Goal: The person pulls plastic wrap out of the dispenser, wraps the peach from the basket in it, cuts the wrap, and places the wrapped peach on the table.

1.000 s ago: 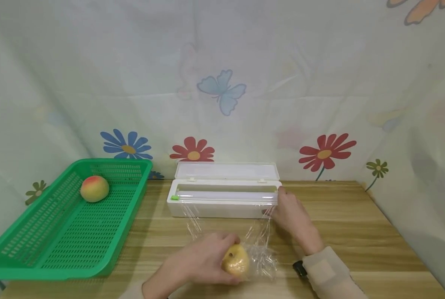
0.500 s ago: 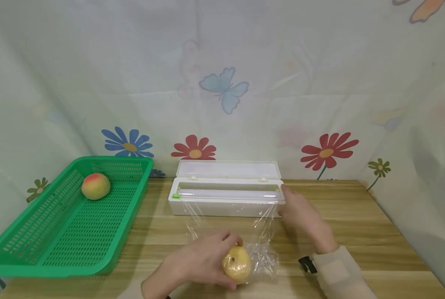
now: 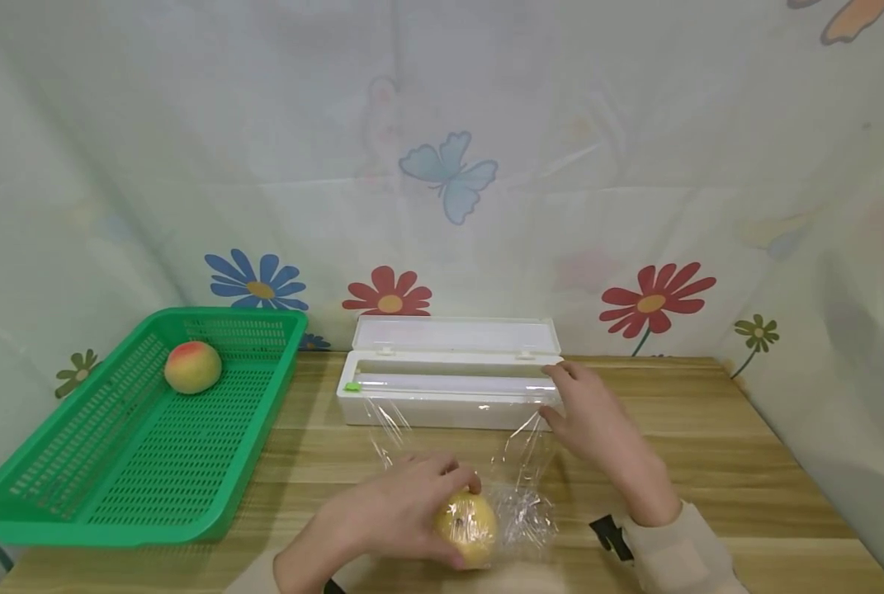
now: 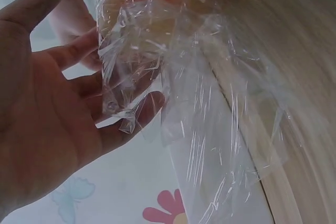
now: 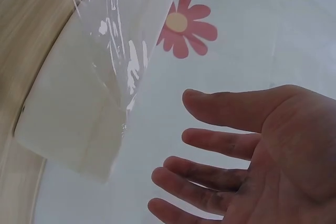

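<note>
A round yellow fruit (image 3: 470, 528) with a dark spot sits on the table under clear cling film (image 3: 527, 520). My left hand (image 3: 393, 511) holds it from the left, thumb in front and fingers behind. Seen from the left wrist, crumpled film (image 4: 131, 72) hangs past the spread fingers, and part of the fruit shows reddish. The film stretches back to a white cling film dispenser (image 3: 427, 412), whose lid stands up over the roll (image 3: 449, 384). By the dispenser's right end is my right hand (image 3: 605, 437), fingers apart and thumb forward; the right wrist view shows nothing in its grasp (image 5: 283, 150).
On the left stands a green plastic basket (image 3: 252, 445) holding a yellow-red peach (image 3: 192, 367). A green slider (image 3: 352, 387) sits at the dispenser's left end. Behind the wooden table (image 3: 724, 462) hangs a flower-printed curtain (image 3: 501, 247).
My right hand shifted outward along the dispenser's right end, then came back left, with its fingers now more spread. The left hand stays on the fruit, and the view has tilted slightly.
</note>
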`<move>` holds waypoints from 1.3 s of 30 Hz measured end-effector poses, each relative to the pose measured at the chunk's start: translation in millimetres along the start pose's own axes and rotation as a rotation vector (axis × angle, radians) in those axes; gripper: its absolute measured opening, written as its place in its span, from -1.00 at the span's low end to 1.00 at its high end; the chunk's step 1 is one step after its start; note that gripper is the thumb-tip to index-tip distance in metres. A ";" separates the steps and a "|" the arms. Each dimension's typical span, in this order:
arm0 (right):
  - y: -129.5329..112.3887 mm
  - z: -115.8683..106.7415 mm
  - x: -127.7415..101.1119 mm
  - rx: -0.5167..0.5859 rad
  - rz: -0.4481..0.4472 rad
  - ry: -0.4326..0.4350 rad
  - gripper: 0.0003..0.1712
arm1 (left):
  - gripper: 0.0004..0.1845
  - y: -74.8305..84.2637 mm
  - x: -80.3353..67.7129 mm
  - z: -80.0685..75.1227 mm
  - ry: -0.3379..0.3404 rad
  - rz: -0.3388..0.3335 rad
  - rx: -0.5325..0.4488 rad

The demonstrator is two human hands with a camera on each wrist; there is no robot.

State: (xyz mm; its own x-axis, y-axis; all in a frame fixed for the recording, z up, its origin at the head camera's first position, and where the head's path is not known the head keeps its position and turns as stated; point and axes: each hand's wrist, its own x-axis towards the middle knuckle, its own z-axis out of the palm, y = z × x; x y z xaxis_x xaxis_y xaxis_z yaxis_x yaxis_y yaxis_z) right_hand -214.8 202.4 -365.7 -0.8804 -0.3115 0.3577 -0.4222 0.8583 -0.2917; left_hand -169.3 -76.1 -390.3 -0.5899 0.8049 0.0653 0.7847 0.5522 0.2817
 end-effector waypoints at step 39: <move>-68.5 22.4 68.3 0.175 -0.273 -0.067 -0.91 | -0.28 -116.5 -8.3 -9.0 0.568 -0.721 -0.229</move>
State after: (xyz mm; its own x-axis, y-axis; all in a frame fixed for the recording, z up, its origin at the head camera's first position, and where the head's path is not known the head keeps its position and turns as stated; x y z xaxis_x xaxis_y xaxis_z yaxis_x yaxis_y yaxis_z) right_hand -250.9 113.2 -341.2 -0.7392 -0.5518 0.3860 -0.6704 0.6577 -0.3435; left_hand -257.5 -149.1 -415.1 -0.9702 0.0264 0.2410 0.1732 0.7708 0.6131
